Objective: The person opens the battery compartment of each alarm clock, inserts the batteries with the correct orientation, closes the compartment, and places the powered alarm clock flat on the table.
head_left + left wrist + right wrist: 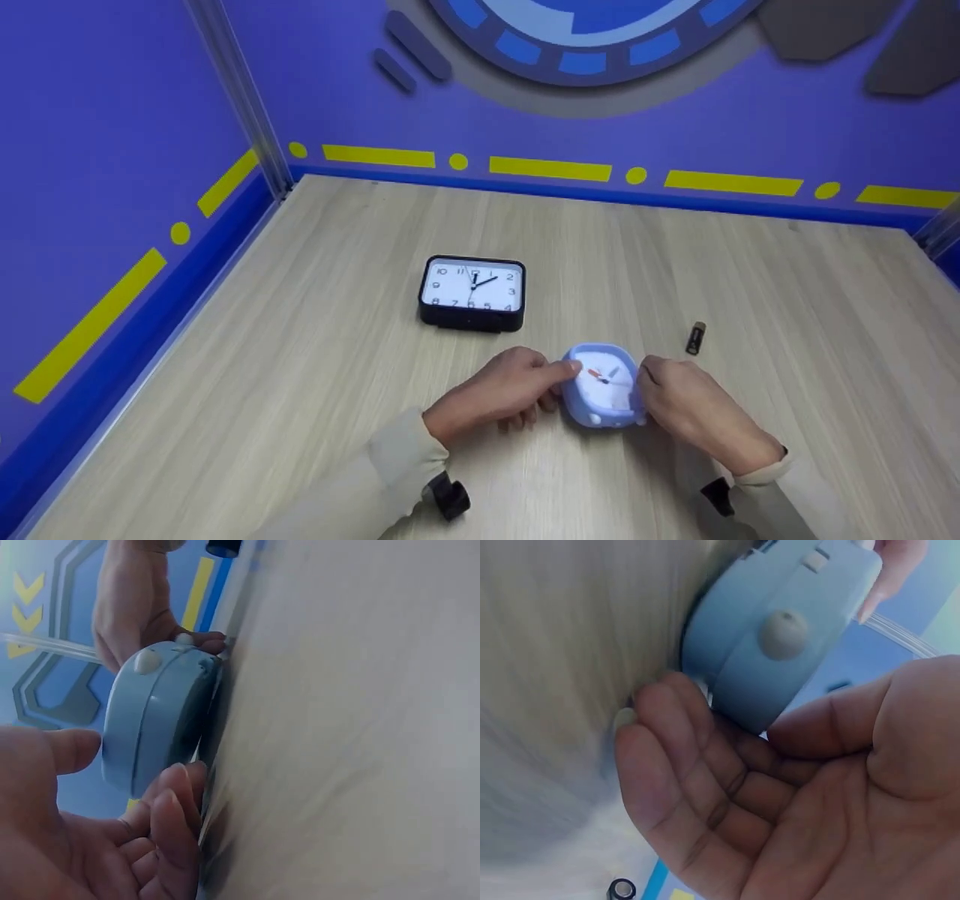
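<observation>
A small light-blue alarm clock with a white face is tilted back, low over the wooden table, between the two hands. My left hand grips its left edge, thumb on the front rim and fingers toward the back. My right hand pinches the opposite edge. In the left wrist view the blue clock shows its rounded side and white knobs; its back is mostly hidden. The right wrist view shows curled fingers at the lower edge of the clock.
A black rectangular clock with a white numbered face sits behind and left of the hands. To the right lies a small dark battery with a brownish end. Blue-purple panels with yellow stripes border the table's back and left sides.
</observation>
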`<action>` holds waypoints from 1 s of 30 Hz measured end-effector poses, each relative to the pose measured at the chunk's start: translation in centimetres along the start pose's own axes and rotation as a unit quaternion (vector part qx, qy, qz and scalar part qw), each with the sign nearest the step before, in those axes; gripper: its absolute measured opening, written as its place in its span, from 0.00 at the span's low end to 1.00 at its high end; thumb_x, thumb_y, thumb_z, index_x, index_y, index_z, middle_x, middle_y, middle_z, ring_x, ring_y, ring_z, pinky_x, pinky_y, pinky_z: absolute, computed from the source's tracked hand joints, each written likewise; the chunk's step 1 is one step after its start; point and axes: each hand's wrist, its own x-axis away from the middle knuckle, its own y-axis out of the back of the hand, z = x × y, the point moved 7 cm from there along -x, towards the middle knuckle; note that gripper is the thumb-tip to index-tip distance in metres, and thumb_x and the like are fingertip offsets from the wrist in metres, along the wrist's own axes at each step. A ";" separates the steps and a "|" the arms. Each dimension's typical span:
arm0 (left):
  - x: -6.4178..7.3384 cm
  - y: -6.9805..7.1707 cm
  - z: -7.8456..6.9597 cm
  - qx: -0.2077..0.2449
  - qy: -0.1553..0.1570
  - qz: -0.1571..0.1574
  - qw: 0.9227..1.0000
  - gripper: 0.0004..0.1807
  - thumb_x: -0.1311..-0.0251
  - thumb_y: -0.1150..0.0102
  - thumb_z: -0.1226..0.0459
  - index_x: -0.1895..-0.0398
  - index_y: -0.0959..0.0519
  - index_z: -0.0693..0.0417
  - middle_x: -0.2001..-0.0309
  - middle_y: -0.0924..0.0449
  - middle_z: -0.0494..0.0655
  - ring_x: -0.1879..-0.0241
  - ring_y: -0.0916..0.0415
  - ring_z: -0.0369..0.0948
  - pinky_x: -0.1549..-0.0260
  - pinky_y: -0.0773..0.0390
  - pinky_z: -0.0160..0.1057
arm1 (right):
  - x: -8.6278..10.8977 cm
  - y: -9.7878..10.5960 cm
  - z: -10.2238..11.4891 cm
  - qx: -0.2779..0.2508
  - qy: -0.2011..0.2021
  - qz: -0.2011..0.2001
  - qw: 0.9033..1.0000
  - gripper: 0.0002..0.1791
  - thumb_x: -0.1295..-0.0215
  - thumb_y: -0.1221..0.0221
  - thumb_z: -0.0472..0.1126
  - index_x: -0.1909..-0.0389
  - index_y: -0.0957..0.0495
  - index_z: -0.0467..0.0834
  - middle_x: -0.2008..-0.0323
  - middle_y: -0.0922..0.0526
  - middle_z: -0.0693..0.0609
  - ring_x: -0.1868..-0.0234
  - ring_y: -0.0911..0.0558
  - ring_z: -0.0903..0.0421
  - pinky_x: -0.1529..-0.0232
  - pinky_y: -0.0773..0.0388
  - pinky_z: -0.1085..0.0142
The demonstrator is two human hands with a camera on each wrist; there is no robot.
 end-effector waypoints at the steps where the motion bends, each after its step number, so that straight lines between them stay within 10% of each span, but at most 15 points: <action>1: 0.0 0.0 -0.1 0.019 -0.006 -0.001 1.000 0.28 0.27 0.44 0.41 0.69 0.18 0.55 0.74 0.17 0.46 0.85 0.28 0.40 0.88 0.31 0.38 | 0.0 -0.1 0.0 0.001 0.000 -0.001 1.000 0.18 0.21 0.55 0.35 0.74 0.27 0.42 0.78 0.31 0.53 0.77 0.30 0.56 0.74 0.32 0.61; 12: -0.1 0.1 -1.7 0.130 -0.062 -0.023 0.989 0.15 0.26 0.39 0.52 0.63 0.22 0.54 0.67 0.15 0.55 0.83 0.26 0.38 0.84 0.27 0.35 | 0.4 0.4 1.9 -0.032 0.042 -0.061 0.997 0.02 0.28 0.40 0.32 0.63 0.20 0.38 0.74 0.22 0.54 0.76 0.26 0.58 0.75 0.29 0.64; 19: -0.1 -0.3 -2.0 0.145 -0.084 0.000 0.986 0.12 0.22 0.42 0.55 0.60 0.22 0.55 0.68 0.15 0.53 0.82 0.25 0.39 0.84 0.26 0.35 | 0.9 0.8 2.2 -0.187 -0.011 -0.041 0.982 0.18 0.14 0.51 0.47 0.57 0.19 0.39 0.70 0.18 0.50 0.69 0.19 0.53 0.68 0.20 0.63; 30: -0.1 -0.2 -1.6 0.123 -0.100 0.001 0.987 0.11 0.26 0.36 0.55 0.55 0.23 0.52 0.67 0.21 0.46 0.78 0.24 0.40 0.80 0.24 0.37 | 0.9 0.5 2.2 -0.228 -0.014 -0.021 0.973 0.23 0.15 0.50 0.50 0.47 0.20 0.33 0.59 0.14 0.44 0.63 0.15 0.51 0.65 0.15 0.58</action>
